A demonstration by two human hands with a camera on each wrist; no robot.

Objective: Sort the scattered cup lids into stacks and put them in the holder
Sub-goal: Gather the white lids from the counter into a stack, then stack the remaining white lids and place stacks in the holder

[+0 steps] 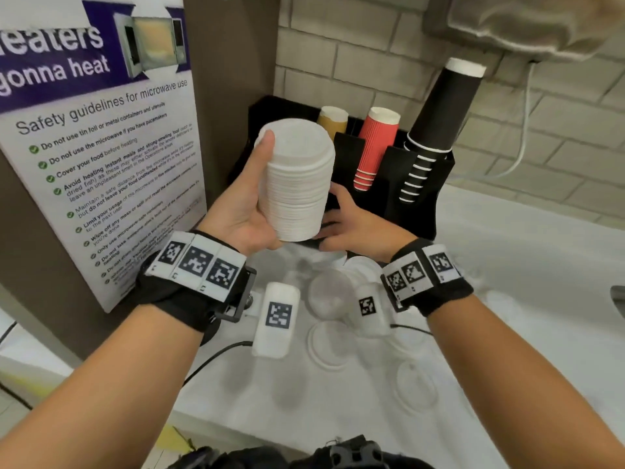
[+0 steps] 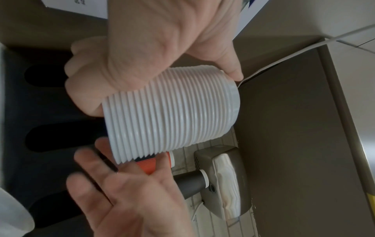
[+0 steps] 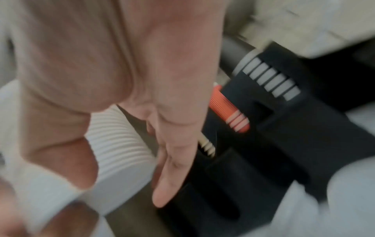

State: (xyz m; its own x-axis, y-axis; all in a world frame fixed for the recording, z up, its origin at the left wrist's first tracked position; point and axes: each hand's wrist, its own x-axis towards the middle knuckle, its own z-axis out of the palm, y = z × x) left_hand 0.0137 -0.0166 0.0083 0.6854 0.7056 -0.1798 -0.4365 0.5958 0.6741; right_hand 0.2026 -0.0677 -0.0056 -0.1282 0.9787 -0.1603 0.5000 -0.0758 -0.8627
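left hand (image 1: 247, 211) clamped round a tall lid stack (image 1: 296, 181), raised before the black holder (image 1: 422, 198) (likely for loading). right hand (image 1: 351, 225) flat-fingered beside it, gripping nothing. loose lids (image 1: 329, 343) below, unsorted.

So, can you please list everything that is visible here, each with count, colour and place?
stack of lids: one, white, held up in front of the holder
loose lids: several, white or clear, scattered on the counter; count unclear
holder: one, black, against the tiled wall
red cups: one stack, in the holder
black cups: one tall stack, right slot
brown cups: one stack, behind the lids
poster: one, white and purple, left wall
counter: white
left hand: grip round the stack of lids
right hand: open, beside the stack's base
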